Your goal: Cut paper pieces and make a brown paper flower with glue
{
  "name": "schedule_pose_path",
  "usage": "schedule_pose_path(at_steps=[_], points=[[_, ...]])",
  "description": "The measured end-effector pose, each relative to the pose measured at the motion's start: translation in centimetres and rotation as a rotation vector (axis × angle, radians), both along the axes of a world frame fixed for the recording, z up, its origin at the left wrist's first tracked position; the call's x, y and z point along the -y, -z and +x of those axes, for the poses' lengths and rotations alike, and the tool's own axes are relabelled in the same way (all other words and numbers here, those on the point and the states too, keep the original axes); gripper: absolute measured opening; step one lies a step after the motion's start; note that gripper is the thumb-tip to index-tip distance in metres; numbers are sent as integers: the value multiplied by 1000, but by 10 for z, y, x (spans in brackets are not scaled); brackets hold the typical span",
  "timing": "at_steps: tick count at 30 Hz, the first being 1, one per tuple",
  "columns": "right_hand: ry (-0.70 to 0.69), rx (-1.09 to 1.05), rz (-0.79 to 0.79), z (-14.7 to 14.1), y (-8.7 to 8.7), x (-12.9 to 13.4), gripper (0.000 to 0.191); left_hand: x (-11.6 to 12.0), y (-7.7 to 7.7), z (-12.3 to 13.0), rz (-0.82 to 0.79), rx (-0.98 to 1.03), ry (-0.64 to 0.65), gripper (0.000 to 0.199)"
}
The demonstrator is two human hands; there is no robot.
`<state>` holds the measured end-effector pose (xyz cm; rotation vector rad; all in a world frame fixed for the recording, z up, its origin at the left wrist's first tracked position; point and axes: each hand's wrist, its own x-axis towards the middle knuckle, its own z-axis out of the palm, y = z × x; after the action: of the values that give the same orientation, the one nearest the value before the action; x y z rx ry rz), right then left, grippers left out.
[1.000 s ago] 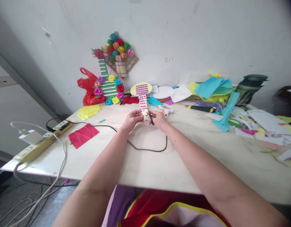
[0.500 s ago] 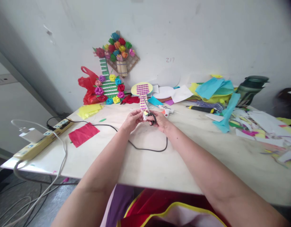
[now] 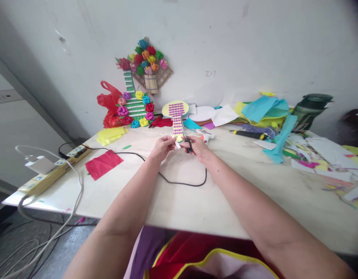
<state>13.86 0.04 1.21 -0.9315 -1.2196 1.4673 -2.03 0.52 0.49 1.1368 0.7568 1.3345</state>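
My left hand (image 3: pixel 164 148) is closed in a pinch on a small white piece (image 3: pixel 178 145), which looks like paper. In my right hand (image 3: pixel 198 147) are scissors (image 3: pixel 189 145) with dark handles, their blades pointing away from me. The right fingertips are close to the white piece; whether they touch it I cannot tell. Just beyond both hands lies a yellow guitar-shaped paper craft (image 3: pixel 175 110) with purple and white strips along its neck. A glue gun (image 3: pixel 207 137) lies to the right of it, partly behind my right hand.
A black cord (image 3: pixel 184 184) loops across the table below my hands. Left are a power strip (image 3: pixel 55 170), red paper (image 3: pixel 104 164) and yellow paper (image 3: pixel 111 135). A flower-trimmed green craft (image 3: pixel 134 104) stands at the wall. Paper scraps (image 3: pixel 327 151) and a bottle (image 3: pixel 312 110) are right.
The white piece sits lower and is turned between my fingers, and the scissors have tilted slightly. More of the yellow craft's near end shows. The whole view has shifted a little.
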Motion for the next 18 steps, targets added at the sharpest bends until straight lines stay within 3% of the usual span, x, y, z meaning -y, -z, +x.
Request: schedule_pose_path(at_steps=[8,14,18], points=[[41,91,50,-4,4,-2,46,-2,2,2,-3,-24,-45,26],[104,82,76,-3,2,-3,44,2,-2,-2,-45,8,93,20],[137,63,97,-3,2,-3,44,5,-4,-2,-71,-75,101,17]])
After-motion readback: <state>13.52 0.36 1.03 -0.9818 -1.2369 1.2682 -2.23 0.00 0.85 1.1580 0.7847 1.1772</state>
